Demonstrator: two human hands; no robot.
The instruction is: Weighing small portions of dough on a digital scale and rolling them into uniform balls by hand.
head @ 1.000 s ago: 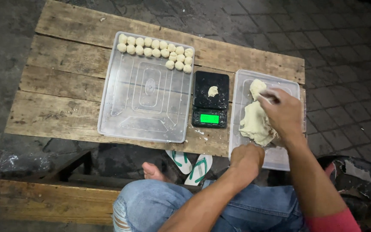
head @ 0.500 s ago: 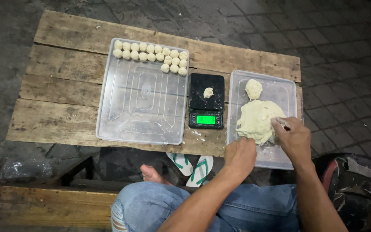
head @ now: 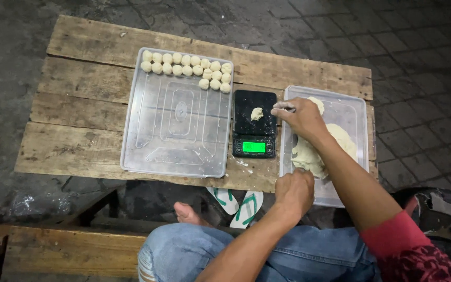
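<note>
Nineteen or so small pale dough balls (head: 186, 69) line the clear plastic tray's (head: 131, 151) top edge; plenty of dough mass (head: 343, 141) remains at right. Right hand (head: 301, 116) fingers pinch a small tool beside the lump (head: 257, 113) on the black scale (head: 254, 124), mid-desk (head: 79, 104). Left hand (head: 294, 190), curled, grips the tub rim (head: 309, 197).

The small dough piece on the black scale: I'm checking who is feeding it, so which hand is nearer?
The right hand: it hovers just beside the dough piece, at the scale's right edge. The left hand sits lower, at the dough tray's near corner.
</note>
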